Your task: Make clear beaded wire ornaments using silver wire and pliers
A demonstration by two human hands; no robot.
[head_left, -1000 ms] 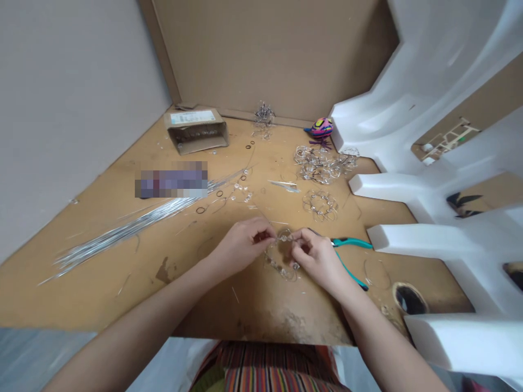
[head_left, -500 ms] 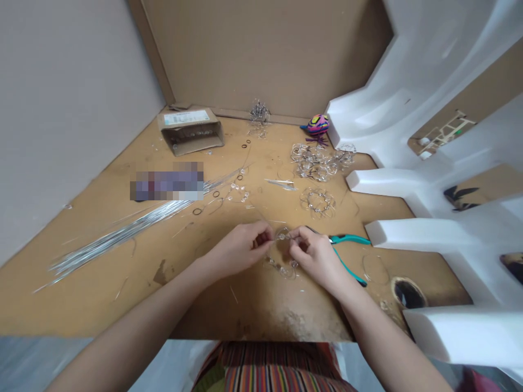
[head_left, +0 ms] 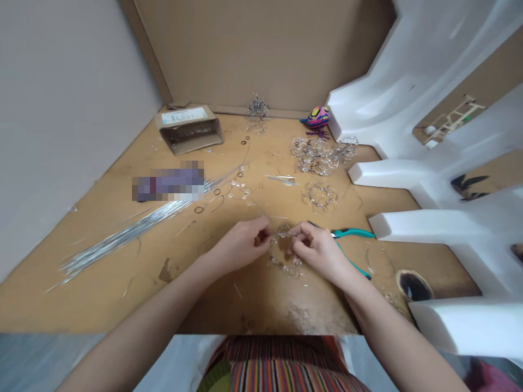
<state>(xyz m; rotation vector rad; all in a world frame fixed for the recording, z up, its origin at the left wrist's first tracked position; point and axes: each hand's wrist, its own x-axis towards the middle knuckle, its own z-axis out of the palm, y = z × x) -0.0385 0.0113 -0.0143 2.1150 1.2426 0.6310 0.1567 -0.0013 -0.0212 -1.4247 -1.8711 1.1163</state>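
Observation:
My left hand (head_left: 245,246) is closed in a pinch at the left side of a small ring of silver wire with clear beads (head_left: 286,269). My right hand (head_left: 317,247) pinches the same ring from the right, its thumb and forefinger by a bead. The ring's lower beads hang just above or on the table between the hands; which of the two I cannot tell. Teal-handled pliers (head_left: 353,233) lie by my right hand, their jaws partly behind it. Beyond the hands lies another beaded wire ring (head_left: 320,197).
A bundle of straight silver wires (head_left: 134,235) lies at left beside a pixelated purple item (head_left: 169,184). Behind are an open cardboard box (head_left: 190,129), a heap of beaded wire pieces (head_left: 316,159) and a colourful bundle (head_left: 318,116). White moulded prongs (head_left: 412,228) jut in from the right.
The view has shifted slightly. Both hands keep their pinch on the beaded wire ring, and its upper loop has turned a little between them.

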